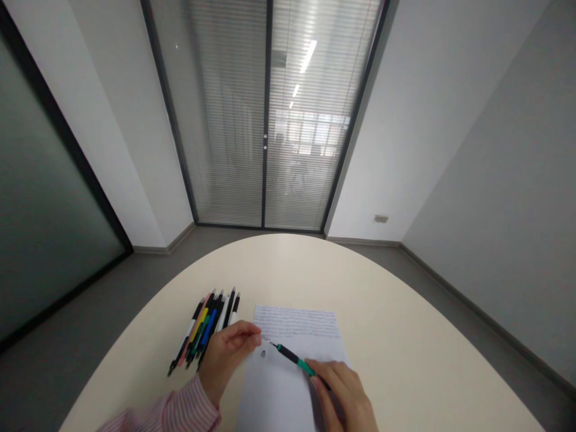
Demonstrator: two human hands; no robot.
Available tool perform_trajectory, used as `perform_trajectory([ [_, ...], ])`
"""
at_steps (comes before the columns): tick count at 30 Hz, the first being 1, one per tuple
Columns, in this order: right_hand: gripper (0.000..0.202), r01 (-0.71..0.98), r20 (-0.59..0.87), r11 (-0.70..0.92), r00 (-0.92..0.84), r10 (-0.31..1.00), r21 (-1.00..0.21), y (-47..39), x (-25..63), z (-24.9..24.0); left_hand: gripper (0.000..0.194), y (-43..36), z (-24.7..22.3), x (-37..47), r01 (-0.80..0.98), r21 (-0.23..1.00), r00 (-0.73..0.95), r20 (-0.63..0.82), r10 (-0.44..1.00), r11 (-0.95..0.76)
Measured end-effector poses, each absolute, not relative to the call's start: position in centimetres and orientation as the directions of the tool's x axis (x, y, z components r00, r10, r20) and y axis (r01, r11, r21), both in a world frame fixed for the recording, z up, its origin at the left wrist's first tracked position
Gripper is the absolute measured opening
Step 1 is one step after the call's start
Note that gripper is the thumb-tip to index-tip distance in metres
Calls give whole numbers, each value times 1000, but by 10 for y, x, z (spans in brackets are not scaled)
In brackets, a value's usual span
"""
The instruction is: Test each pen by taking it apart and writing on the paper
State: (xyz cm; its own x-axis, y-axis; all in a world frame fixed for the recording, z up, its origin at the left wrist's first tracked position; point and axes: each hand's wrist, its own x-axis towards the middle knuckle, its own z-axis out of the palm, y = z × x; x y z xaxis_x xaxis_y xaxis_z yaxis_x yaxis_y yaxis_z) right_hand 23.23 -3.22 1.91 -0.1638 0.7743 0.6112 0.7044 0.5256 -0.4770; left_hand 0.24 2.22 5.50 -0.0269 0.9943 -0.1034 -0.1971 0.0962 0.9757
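Observation:
My right hand (344, 390) holds a black and green pen (290, 355) by its rear part, with the tip pointing up and left. Thumb and forefinger of my left hand (229, 354) are pinched together just beyond that tip, on something thin and pale that is too small to make out. Both hands are over a white sheet of paper (274, 396), whose upper part carries lines of small writing. A small dark round thing (263, 354) lies on the sheet, below the pen's tip.
Several pens (207, 324) in black, white, pink, yellow, green and blue lie in a bunch left of the paper. The round cream table (405, 336) stands before a glass door with blinds (234, 150).

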Motion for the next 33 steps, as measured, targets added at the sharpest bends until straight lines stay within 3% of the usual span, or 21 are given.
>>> perform_trajectory([
  [10,27,738,569,568,-307,763,-363,-32,245,25,21,21,55,3,-210,973,-28,-107,994,99],
  [17,30,725,589,600,-334,735,-338,-31,246,28,15,18,62,4,-102,993,44,-54,998,58],
  [27,40,711,669,639,-324,669,-294,-25,262,26,6,12,58,7,137,945,182,272,945,-298],
  [33,39,670,656,668,-350,669,-324,-26,255,22,13,5,54,10,197,944,211,222,952,-264],
])
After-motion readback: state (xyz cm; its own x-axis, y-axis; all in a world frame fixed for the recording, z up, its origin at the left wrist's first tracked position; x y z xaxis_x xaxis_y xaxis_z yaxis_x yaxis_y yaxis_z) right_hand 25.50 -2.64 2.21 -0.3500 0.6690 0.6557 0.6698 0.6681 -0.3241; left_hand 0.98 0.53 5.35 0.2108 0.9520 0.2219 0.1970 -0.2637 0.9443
